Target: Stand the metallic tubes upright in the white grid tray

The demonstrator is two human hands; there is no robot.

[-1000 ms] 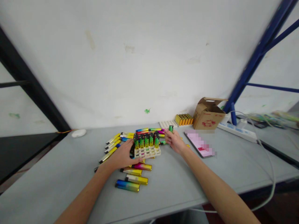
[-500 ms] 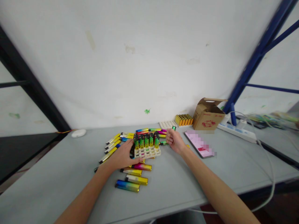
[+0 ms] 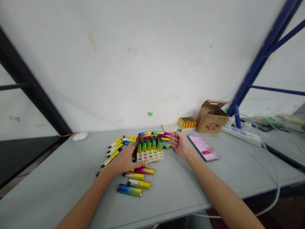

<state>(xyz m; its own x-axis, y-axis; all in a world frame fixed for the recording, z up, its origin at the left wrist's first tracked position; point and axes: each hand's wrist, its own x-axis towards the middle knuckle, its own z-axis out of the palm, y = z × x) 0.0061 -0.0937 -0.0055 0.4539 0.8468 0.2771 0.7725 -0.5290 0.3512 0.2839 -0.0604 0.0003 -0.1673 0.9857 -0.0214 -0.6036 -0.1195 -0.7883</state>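
A cream grid tray (image 3: 150, 156) stands mid-table with several lighters (image 3: 149, 144) upright in its back rows. My left hand (image 3: 124, 161) rests against the tray's left front side, fingers curled on its edge. My right hand (image 3: 179, 144) is to the right of the tray, closed in a fist around a green lighter (image 3: 178, 131) whose tip pokes out above the fingers. Many colourful lighters (image 3: 134, 183) lie loose on the grey table (image 3: 59, 178) around the tray.
At the back stand a brown cardboard box (image 3: 212, 118), a tray of yellow lighters (image 3: 187, 122) and an empty cream tray (image 3: 170, 127). A phone (image 3: 203, 147) lies right of my right hand. A white power strip (image 3: 243, 133) with cable is further right; a white oval object (image 3: 80, 136) sits left.
My right hand has shifted the green lighter from its fingertips down into a closed fist, so less of it shows. My left hand has stayed on the tray.
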